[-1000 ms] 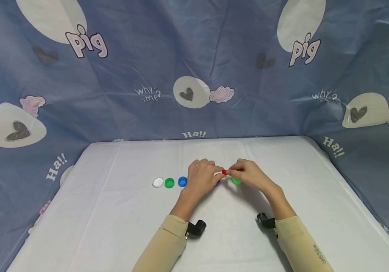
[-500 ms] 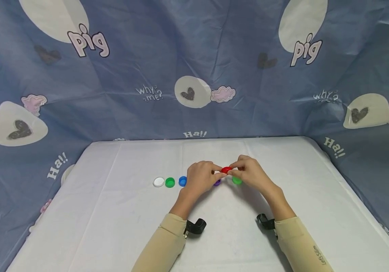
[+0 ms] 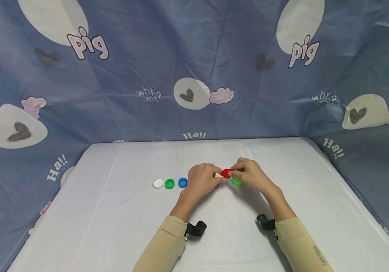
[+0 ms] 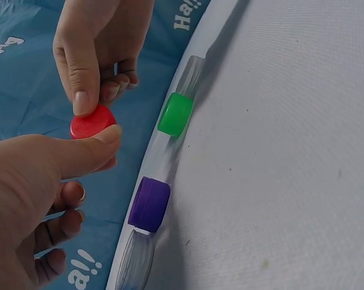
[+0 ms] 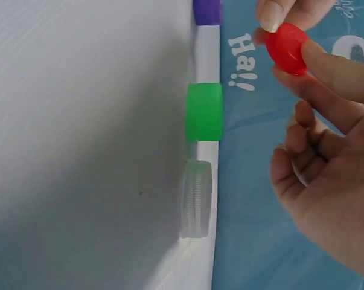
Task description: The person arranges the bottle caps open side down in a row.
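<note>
Both hands pinch one red cap (image 3: 226,173) above the middle of the table. My left hand (image 3: 202,180) has its thumb and index finger on the cap's left side; my right hand (image 3: 251,174) grips the right side. In the left wrist view the red cap (image 4: 92,122) lies between the two thumbs. The right wrist view shows its smooth round face (image 5: 287,49). Below the hands stand a purple cap (image 4: 149,204) and a light green cap (image 5: 204,112), with a clear cap (image 5: 196,199) beside the green one.
On the white table (image 3: 133,226), left of the hands, a white cap (image 3: 158,183), a green cap (image 3: 169,184) and a blue cap (image 3: 182,183) lie in a row. Another clear cap (image 4: 135,261) is near the purple one. A blue printed cloth (image 3: 126,68) hangs behind the table.
The red cap has turned between the fingers, from nearly edge-on to showing its round face. Both hands have stayed in nearly the same place. The caps on the table have not moved.
</note>
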Demonstrator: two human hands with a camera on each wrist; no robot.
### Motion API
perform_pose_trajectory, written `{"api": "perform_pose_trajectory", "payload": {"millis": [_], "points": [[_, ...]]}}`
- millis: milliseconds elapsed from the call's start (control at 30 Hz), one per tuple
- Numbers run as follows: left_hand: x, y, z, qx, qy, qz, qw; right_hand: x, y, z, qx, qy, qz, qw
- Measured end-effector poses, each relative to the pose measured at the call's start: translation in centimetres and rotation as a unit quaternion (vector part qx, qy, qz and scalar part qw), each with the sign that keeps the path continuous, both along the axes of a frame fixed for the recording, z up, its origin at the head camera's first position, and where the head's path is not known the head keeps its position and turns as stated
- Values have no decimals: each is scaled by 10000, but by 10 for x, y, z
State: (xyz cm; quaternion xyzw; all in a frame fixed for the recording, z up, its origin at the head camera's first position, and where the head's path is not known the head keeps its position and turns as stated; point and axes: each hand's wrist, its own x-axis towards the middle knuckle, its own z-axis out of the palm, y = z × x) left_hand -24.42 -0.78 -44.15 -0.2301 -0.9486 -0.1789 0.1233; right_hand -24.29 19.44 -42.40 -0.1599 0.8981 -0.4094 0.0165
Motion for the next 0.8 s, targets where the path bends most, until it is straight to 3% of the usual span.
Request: {"api": "perform_pose_trajectory", "payload": {"millis": [167,467,800], "points": [[0,1,-1,-219,395,-14,9990,-1,3,-1,-92,-343,-46,9994],[1,0,1,-212,1121,-187,9933,-4,6,-4,-79,-404,62,9991],[0,1,-2,-477,1032,-243,9932,-5,6,-6,73,-443,122,9989]]}}
